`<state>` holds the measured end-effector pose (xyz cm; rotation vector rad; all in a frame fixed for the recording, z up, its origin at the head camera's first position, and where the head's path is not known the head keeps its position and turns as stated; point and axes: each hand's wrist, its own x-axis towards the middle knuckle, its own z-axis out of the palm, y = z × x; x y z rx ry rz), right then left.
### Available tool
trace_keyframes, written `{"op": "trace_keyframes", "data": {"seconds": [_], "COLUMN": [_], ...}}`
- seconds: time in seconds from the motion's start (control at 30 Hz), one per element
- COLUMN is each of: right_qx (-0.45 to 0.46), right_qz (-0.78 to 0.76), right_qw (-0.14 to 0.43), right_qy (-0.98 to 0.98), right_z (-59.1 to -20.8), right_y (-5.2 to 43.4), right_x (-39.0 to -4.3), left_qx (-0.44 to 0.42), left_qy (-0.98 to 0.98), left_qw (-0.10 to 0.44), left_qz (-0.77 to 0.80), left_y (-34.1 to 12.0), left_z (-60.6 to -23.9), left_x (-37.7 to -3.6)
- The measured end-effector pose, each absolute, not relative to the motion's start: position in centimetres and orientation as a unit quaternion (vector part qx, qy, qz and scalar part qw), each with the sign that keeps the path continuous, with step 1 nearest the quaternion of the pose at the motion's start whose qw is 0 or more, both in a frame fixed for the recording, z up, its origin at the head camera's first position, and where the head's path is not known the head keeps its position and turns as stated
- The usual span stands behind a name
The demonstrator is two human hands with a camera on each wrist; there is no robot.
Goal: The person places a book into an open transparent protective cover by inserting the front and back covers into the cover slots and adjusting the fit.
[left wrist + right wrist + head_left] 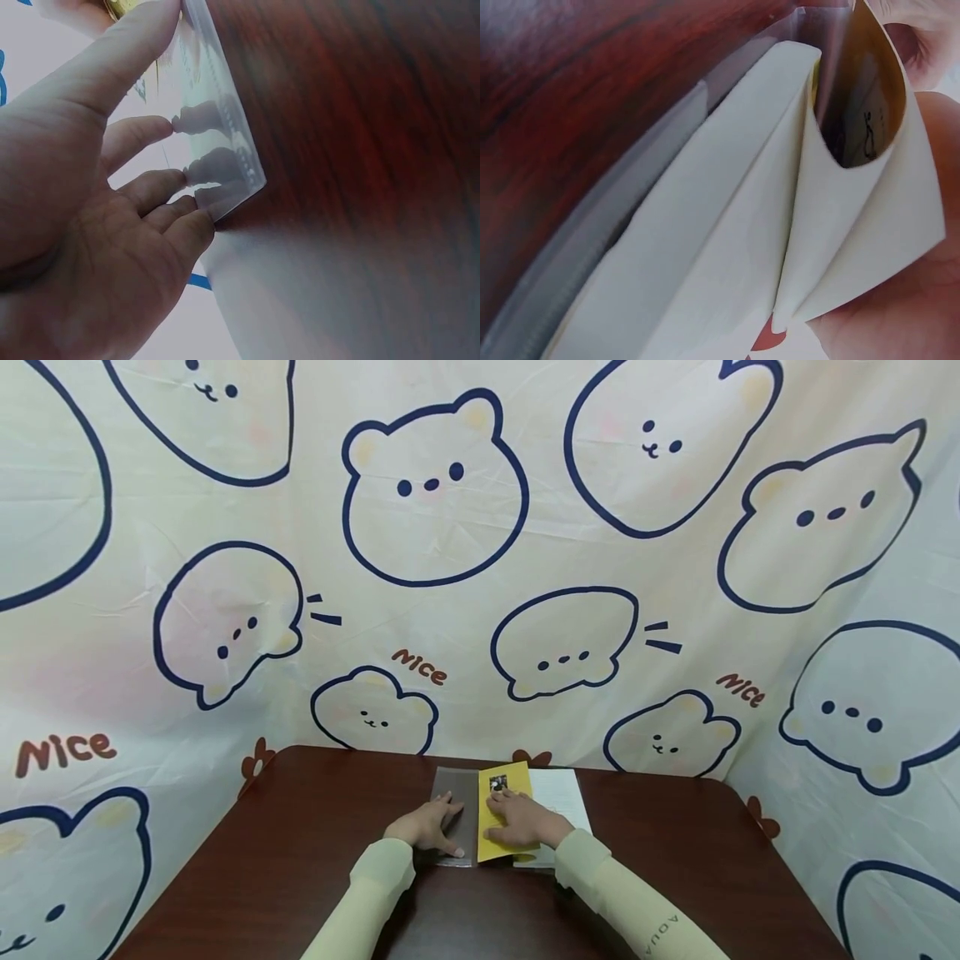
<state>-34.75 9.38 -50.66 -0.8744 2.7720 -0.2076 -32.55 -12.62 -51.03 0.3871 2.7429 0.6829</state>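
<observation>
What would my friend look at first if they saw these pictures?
Probably the bright yellow sheet, under the right hand towards the far edge of the dark brown table. Then the big cartoon animal faces, outlined in dark blue on the pale cloth behind it.

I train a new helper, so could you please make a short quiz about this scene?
1. Which hand touches the yellow sheet?
2. True or false: in the head view, the plastic sheet lies to the right of the white page.
3. What colour is the table? a) white b) green c) brown

Key:
1. The right hand.
2. False; the plastic sheet lies to the left of the white page.
3. c; the table is brown.
</observation>
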Motion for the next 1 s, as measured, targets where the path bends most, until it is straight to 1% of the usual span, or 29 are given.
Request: {"op": "trace_keyframes", "data": {"seconds": [0.6,1.0], "right_qx": [-0.306,-0.302], "right_qz": [-0.066,-0.058], "right_qw": [0.092,0.105], "right_qy": [0.945,0.946], "right_z": [-51.10,-51.10], "right_y": [9.06,9.02], "right_x": [-34.83,-34.61], "left_qx": [0.143,0.142], "left_qy": [0.948,0.950], "left_qw": [0.142,0.141], "left_qz": [0.245,0.241], "left_y": [-12.26,-12.09], "left_z": [-50.89,-50.81], "left_x": [-32.25,-32.11]}}
